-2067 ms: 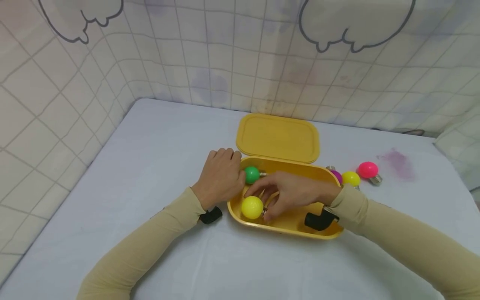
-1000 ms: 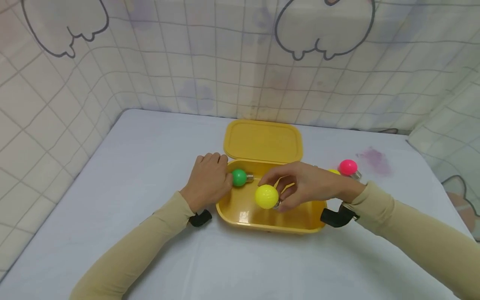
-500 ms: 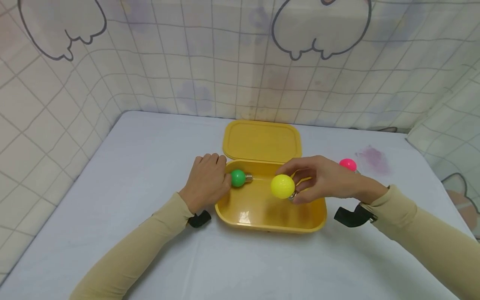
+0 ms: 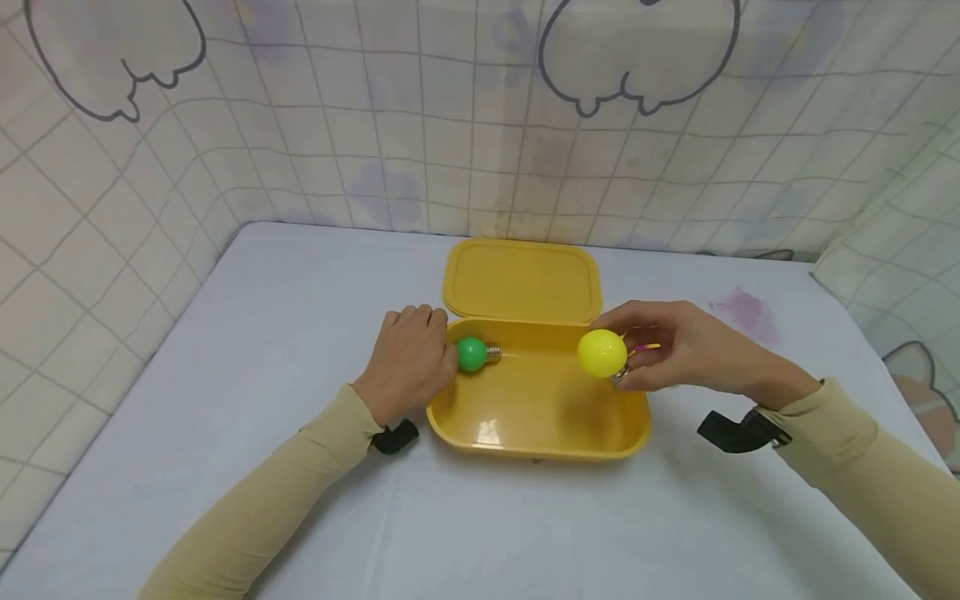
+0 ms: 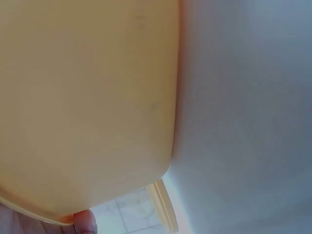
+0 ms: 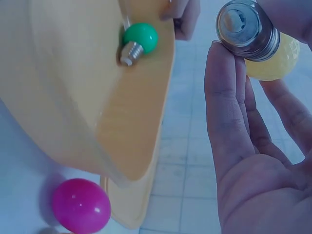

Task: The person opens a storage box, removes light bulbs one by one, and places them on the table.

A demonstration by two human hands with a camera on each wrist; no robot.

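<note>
My right hand (image 4: 690,346) pinches a yellow light bulb (image 4: 602,353) by its silver screw base, above the right end of a yellow plastic box (image 4: 517,408). The right wrist view shows that metal base (image 6: 243,30) between thumb and fingers. My left hand (image 4: 411,362) grips the box's left rim; in the left wrist view its fingertips (image 5: 84,222) show at the rim. Inside the box, a green light bulb (image 4: 472,354) lies at the left, close to that hand, its screw base pointing right.
Behind the box, a flat yellow lid (image 4: 521,281) lies on the white cloth. A magenta bulb (image 6: 81,205) lies outside the box, in the right wrist view. My right hand mostly hides the bulbs there in the head view. Grid-patterned cloth walls (image 4: 450,125) stand behind and at the sides.
The right hand has lifted the yellow bulb from the box's left part and carried it rightward. The left hand keeps its place on the rim, and the green bulb stays put.
</note>
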